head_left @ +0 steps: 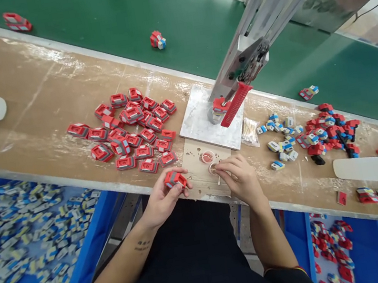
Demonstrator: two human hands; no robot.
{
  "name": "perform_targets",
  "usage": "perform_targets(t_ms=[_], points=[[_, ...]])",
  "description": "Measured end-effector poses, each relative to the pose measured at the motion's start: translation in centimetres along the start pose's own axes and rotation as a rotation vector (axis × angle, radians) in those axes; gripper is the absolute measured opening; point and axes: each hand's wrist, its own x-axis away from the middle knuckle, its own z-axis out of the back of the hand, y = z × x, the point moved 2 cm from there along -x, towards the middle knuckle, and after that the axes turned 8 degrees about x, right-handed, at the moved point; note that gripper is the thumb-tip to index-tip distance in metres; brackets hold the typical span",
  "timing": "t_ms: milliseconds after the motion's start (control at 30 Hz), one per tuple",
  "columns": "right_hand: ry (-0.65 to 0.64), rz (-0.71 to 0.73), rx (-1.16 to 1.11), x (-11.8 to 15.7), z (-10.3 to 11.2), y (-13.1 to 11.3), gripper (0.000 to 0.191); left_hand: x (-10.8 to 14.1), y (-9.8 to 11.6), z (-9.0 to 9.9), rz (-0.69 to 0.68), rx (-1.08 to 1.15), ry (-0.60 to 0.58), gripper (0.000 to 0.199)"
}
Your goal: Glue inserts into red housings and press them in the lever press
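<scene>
My left hand is closed around a red and grey toy car part near the table's front edge. Between the fingertips of my right hand is a thin stick, apparently a cotton swab, over a small round dish. Just behind it stands a second dish with red in it. A white-tipped swab shows below my right fingertips. Both dishes sit on a stained board. To the left is a loose group of red car parts.
A metal press with a red handle stands on a white plate, a red part beneath it. Bagged swabs and white-blue pieces are at right. Behind runs a green conveyor belt. Blue bins flank me below the table.
</scene>
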Motion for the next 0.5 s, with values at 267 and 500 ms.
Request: perform_targets(t_ms=[267, 500], points=[[0.081, 0.027, -0.038, -0.14, -0.37, -0.04, 0.012, 0.02, -0.21, -0.10, 0.005, 0.095, 0.000, 0.046], [0.133, 0.010, -0.020, -0.23, -0.24, -0.59, 0.014, 0.16, -0.53, 0.43, -0.006, -0.047, 0.073, 0.060]])
